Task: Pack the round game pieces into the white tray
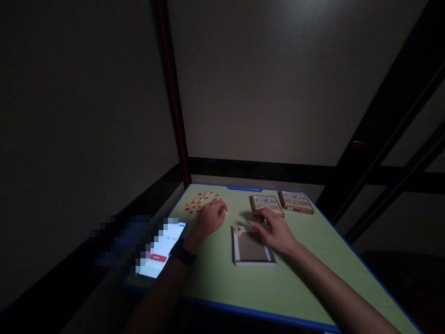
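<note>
Left hand [211,218] curled, pinch impossible to tell, beside pieces [199,202] at the box's [252,248] ten o'clock; right hand [277,231], thumb and fingers parted, at two: a brush could dislodge the eleven-o'clock disc [238,230]

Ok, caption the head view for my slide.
Left hand beside round, pale, character-marked discs; right hand over a white-rimmed rectangular box on a green table.

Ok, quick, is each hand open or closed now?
Left hand: curled beside the round pieces; whether it holds one can't be told.
Right hand: partly open over the white-edged box.
</note>
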